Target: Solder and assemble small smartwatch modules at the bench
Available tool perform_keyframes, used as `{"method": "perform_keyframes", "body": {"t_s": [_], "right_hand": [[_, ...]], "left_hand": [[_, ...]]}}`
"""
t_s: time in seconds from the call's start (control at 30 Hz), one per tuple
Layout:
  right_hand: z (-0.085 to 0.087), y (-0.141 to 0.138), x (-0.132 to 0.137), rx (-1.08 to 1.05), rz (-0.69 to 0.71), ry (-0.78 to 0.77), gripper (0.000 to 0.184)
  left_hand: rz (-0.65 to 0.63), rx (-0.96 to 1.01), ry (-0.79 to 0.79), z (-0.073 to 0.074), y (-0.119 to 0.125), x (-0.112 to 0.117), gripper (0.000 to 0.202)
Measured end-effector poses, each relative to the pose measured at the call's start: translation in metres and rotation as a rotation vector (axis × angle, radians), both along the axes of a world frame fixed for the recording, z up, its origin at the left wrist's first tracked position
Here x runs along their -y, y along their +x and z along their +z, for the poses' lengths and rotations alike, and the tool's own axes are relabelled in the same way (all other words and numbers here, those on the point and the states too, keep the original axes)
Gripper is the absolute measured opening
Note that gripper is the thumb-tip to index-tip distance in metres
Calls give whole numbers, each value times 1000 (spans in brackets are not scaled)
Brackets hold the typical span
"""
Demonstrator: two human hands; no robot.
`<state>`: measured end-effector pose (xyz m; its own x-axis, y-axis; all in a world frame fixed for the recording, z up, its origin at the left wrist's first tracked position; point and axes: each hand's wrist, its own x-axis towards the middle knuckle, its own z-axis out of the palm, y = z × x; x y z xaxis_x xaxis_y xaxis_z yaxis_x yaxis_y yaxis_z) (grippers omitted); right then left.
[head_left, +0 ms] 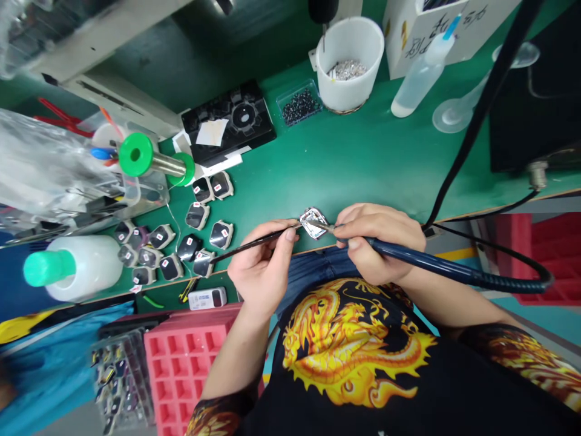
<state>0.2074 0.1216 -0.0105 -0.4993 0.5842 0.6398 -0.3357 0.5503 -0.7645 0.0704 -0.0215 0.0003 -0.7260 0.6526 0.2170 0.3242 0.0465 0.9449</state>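
Observation:
A small opened watch case (313,222) with bright electronics inside lies near the front edge of the green bench, between my two hands. My left hand (263,260) is closed around slim black tweezers (254,242), whose tips reach the left side of the case. In my right hand (381,239) is a soldering iron (408,257) with a dark blue handle, held like a pen. Its metal tip points left, over the inside of the case; whether it touches the parts is too small to tell. Several watch bodies (221,234) with stickers on dark faces lie left of my left hand.
A solder spool (136,155) and a white bottle with green cap (91,269) stand at left. Farther back are a tray of black parts (299,106), a white tub (349,91) and a squeeze bottle (422,75). A black cable (481,115) crosses the right. Pink foam trays (190,363) sit below.

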Motion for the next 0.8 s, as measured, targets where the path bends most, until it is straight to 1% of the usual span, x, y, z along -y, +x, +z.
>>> {"method": "perform_keyframes", "body": {"t_s": [0.27, 0.47, 0.57, 0.8], "right_hand": [[-3, -1, 0, -23, -4, -11, 15], [-1, 0, 1, -10, -18, -28, 15], [0, 1, 0, -3, -11, -26, 14], [0, 3, 0, -4, -9, -18, 14]], "left_hand": [[-38, -320, -115, -7, 1, 6, 21], [-93, -580, -86, -7, 1, 3, 30], [-95, -656, -90, -6, 1, 1, 31], [-72, -741, -92, -7, 5, 0, 33]]}}
